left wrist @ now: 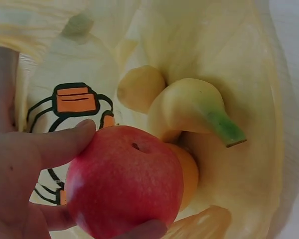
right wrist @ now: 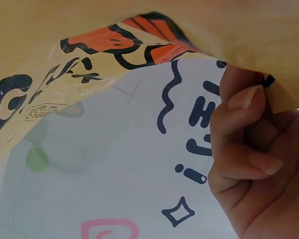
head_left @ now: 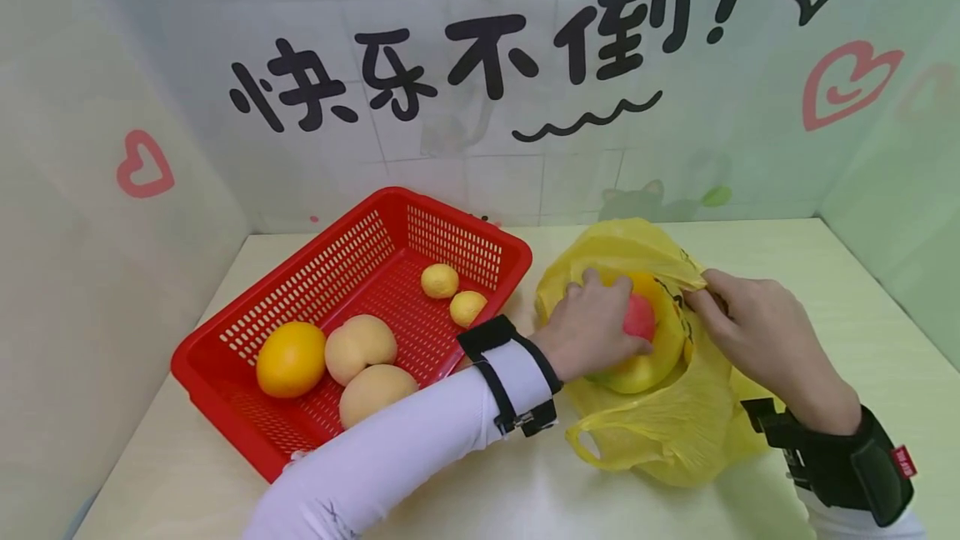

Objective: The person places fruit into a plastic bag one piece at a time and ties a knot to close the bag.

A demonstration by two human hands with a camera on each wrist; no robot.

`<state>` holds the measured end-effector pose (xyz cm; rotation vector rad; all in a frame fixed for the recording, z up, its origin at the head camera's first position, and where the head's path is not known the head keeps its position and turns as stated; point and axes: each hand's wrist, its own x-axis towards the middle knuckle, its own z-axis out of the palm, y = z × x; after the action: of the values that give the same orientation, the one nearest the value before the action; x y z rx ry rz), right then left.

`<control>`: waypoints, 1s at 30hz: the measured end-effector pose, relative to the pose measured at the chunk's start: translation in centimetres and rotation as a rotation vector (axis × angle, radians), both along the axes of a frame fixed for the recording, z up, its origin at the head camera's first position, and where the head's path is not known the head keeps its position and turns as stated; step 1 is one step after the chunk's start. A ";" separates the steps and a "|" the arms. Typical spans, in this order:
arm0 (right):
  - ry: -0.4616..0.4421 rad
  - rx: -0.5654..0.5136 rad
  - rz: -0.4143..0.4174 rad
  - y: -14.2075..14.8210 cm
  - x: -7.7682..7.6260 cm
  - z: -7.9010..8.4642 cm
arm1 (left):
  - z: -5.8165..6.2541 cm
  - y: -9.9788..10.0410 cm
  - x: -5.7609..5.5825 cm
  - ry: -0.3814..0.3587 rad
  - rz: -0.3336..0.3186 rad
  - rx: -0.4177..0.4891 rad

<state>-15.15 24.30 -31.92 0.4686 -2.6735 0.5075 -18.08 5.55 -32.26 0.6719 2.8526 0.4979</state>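
Note:
My left hand [head_left: 592, 325] grips a red apple [left wrist: 124, 181] inside the mouth of a yellow plastic bag [head_left: 675, 432]. Thumb and fingers lie around the apple's sides in the left wrist view. Beneath and beyond it, the bag holds a banana [left wrist: 189, 102] with a green stem end, a small yellow fruit [left wrist: 141, 88] and a partly hidden orange fruit [left wrist: 190, 174]. On the bag's right side, my right hand [head_left: 768, 340] pinches the rim and keeps it raised. In the right wrist view, the printed bag wall [right wrist: 45, 89] stretches from the curled fingers [right wrist: 239, 164].
Left of the bag stands a red plastic basket [head_left: 281, 294] with slotted walls. In it lie an orange [head_left: 291, 359], two pale tan round fruits [head_left: 362, 347] and two small yellow fruits [head_left: 439, 281]. A printed backdrop [head_left: 480, 132] rises behind the pale table [head_left: 817, 273].

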 end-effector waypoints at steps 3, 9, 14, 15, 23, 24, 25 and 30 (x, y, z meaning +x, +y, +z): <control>-0.002 0.001 0.004 0.0 0.0 -0.1 | -0.4 0.4 -0.2 0.002 0.022 -0.005; -0.006 -0.002 0.007 -0.1 -0.1 -0.1 | -1.3 0.9 -0.4 0.001 0.047 -0.009; -0.029 -0.027 0.037 -0.2 -0.1 -0.2 | -2.1 1.4 -0.7 0.037 0.055 -0.025; -0.035 -0.033 0.045 -0.2 -0.1 -0.2 | -2.3 1.5 -0.7 0.048 0.055 -0.028; -0.034 -0.032 0.057 -0.2 -0.2 -0.2 | -3.1 2.3 -1.2 0.105 0.067 -0.053; -0.033 -0.031 0.056 -0.1 -0.2 -0.2 | -3.2 2.4 -1.2 0.111 0.067 -0.059; -0.032 -0.028 0.055 -0.1 -0.2 -0.2 | -3.3 2.5 -1.3 0.116 0.069 -0.065; -0.047 -0.031 0.053 -0.1 -0.2 -0.2 | -3.9 2.8 -1.6 0.133 0.076 -0.095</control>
<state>-15.32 24.21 -32.09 0.5265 -2.6994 0.5815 -19.67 8.38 -36.19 0.6028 3.0139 0.3374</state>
